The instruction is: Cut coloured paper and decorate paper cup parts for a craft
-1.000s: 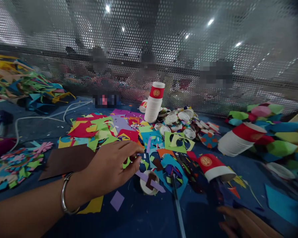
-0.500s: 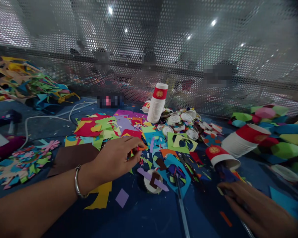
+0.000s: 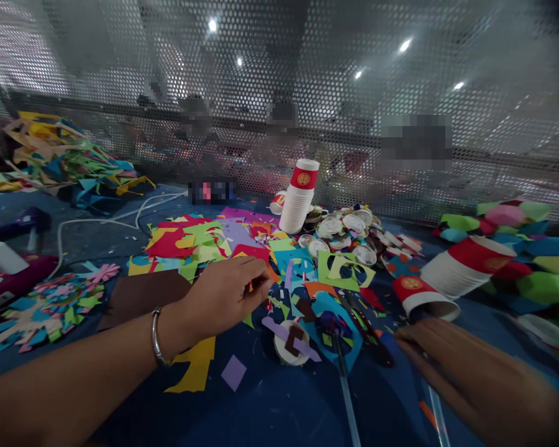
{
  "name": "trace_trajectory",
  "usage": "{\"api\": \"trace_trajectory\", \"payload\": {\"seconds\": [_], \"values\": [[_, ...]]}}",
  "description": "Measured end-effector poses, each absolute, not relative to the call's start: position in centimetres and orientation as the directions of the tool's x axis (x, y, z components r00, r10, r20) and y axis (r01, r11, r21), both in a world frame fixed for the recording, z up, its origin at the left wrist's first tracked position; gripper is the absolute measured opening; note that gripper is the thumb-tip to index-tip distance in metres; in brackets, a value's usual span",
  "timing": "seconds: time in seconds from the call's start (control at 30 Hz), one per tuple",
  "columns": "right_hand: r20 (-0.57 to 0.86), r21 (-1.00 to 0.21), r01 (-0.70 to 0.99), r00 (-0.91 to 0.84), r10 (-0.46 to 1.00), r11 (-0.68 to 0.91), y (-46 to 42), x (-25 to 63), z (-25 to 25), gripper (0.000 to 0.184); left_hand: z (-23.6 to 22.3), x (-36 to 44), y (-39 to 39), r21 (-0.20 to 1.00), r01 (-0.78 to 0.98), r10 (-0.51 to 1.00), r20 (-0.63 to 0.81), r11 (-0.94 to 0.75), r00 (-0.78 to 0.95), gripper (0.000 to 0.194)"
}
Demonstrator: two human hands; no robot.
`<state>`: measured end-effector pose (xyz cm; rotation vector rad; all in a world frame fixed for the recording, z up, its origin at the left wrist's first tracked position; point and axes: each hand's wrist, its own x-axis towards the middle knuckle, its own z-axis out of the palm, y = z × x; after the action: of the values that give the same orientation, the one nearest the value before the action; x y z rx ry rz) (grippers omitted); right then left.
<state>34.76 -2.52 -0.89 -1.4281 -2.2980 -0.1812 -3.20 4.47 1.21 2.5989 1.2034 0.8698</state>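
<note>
My left hand (image 3: 230, 288), a silver bangle on its wrist, hovers over coloured paper scraps with thumb and fingers pinched together. Orange paper (image 3: 274, 274) shows right by its fingertips; whether they grip it I cannot tell. Below and to the right lies a white round lid (image 3: 289, 354) with a purple strip (image 3: 279, 332) and a brown paper square (image 3: 294, 341) across it. Blurred, my right hand (image 3: 442, 357) curls beside a tipped red and white paper cup (image 3: 417, 297). A clear rod (image 3: 436, 403) protrudes below that hand, but its grip is hidden.
A blue paper ring (image 3: 349, 323) surrounds the purple end of another clear rod (image 3: 347, 397), beside dark scissors (image 3: 377, 347). Stacked paper cups (image 3: 295, 208), a heap of round lids (image 3: 342, 230) and a perforated metal screen (image 3: 261, 74) stand behind. A magenta tool (image 3: 25, 273) lies left.
My right hand has moved left and slightly up, near the tipped cup, and the clear rod below it shows more. My left hand keeps its pinch; the whole view has shifted slightly.
</note>
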Motion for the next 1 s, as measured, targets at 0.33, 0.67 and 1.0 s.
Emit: {"api": "trace_trajectory", "payload": {"seconds": [0.33,0.67,1.0], "values": [[0.183,0.022,0.771,-0.629,0.755,0.637,2.3,23.5,0.7,0.011,1.4,-3.6,5.1,0.281,0.747,0.796,0.27,-0.603,0.542,0.011],[0.225,-0.109,0.814,-0.539,0.811,0.571,2.8,23.4,-1.6,0.02,0.6,-3.0,5.1,0.337,0.696,0.77,0.198,-0.634,0.606,0.012],[0.288,-0.113,0.818,-0.517,0.807,0.564,3.4,24.2,-1.9,0.028,0.4,-3.2,5.4,0.285,0.716,0.768,0.156,-0.637,0.621,0.02]]}}
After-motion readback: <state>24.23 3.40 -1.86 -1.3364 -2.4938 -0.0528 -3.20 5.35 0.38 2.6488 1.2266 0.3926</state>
